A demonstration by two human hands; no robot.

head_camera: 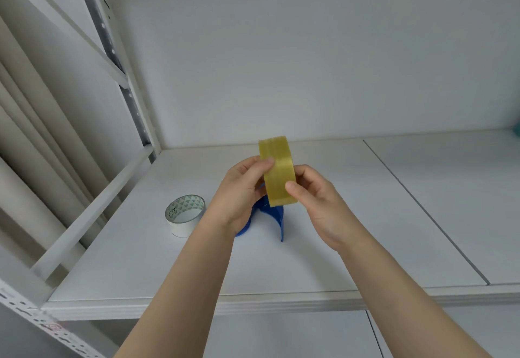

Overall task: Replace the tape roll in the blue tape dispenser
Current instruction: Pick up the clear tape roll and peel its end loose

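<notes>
Both hands hold a yellowish clear tape roll [277, 170] on edge above the shelf. My left hand [242, 191] grips its left side with the thumb on the band. My right hand [318, 197] grips its right side, thumb pressed on the lower face. Right below the roll is the blue tape dispenser [271, 214]; the left hand covers part of it, and I cannot tell whether it rests on the shelf or is held. A white tape roll [185, 215] with a green triangle pattern inside its core lies flat on the shelf, left of my left hand.
The white shelf board [380, 231] has a seam running diagonally on the right. A slanted metal rail [92, 211] borders the left side, with a perforated upright [118, 68] behind it. The back wall is close behind the hands.
</notes>
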